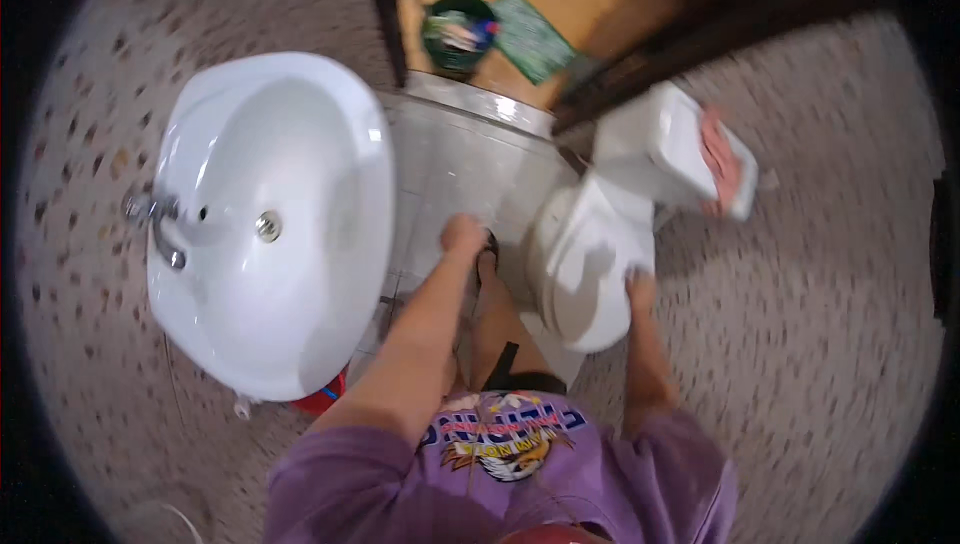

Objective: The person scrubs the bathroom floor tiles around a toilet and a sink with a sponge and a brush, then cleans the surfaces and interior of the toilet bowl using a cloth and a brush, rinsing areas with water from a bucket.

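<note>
My left hand [463,235] hangs over the tiled floor between the washbasin and the toilet; its fingers look curled, and whether it holds anything does not show. Beside the edge of the closed white toilet lid [592,274] is my right hand [640,285], blurred, its fingers partly hidden. On the toilet's cistern [637,135] lies a pink cloth [721,161]. The white ceramic washbasin [330,191] stands at the left, with a chrome tap [166,232] on its far left rim and a metal drain [268,226] in its bowl.
Past the tiled threshold [480,105] stand a dark green bin [457,37] with things in it and a green mat [534,41]. A dark door [675,26] reaches in from the upper right. Something red [322,397] shows under the basin. Speckled walls flank both sides.
</note>
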Demonstrator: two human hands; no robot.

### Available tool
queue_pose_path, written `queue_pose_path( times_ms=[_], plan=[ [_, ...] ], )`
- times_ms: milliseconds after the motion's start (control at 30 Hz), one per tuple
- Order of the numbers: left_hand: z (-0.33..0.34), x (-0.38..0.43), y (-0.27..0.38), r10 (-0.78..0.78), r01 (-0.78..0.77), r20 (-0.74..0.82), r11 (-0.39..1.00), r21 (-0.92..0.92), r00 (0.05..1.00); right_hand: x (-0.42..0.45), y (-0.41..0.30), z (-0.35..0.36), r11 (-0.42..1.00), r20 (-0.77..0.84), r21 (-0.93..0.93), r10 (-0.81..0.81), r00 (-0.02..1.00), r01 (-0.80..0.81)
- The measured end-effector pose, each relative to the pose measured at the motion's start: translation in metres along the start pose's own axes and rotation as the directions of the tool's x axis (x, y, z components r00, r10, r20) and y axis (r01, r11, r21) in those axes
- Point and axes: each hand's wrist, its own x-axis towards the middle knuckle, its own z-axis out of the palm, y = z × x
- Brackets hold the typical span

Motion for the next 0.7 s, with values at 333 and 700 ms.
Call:
queue_pose_path(
  times_ms=[333, 700],
  plan=[
    [-0.028, -0.209, -0.341, -0.059, 0.04, 0.071, 0.97, 0.24, 0.996, 0.211, -0.054, -0.193, 0.83, -0.31, -0.219, 0.439, 0.843, -0.512],
    [-0.049, -0.312, -0.365, -0.372, 0.369, 0.054, 0.927, 0.063, 0.927, 0.141, -0.04, -0.158, 0.999, -0.066, 0.025, -0.025, 0.997, 0.027]
  ],
)
